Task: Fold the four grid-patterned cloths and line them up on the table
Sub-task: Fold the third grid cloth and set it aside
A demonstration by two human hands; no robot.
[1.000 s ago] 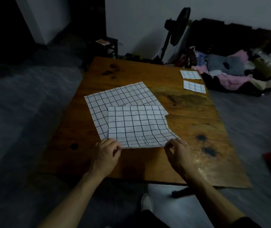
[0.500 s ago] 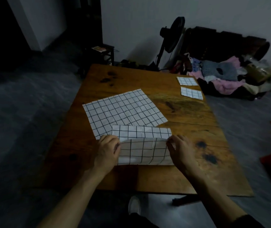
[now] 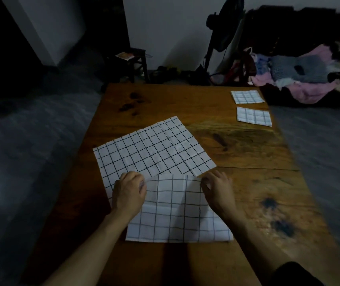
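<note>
You've pulled the near cloth (image 3: 177, 211) over in half; both hands (image 3: 129, 195) (image 3: 218, 193) pinch its top corners w/ fingers clamped. 2 folded cloths (image 3: 247, 97) (image 3: 254, 116) sit at desk's (image 3: 185, 100) far right. 1 flat cloth (image 3: 152, 147) left.

Bare forearms; left hand (image 3: 128, 194), right hand (image 3: 218, 190) ungloved; dark sleeve edge at right elbow
</note>
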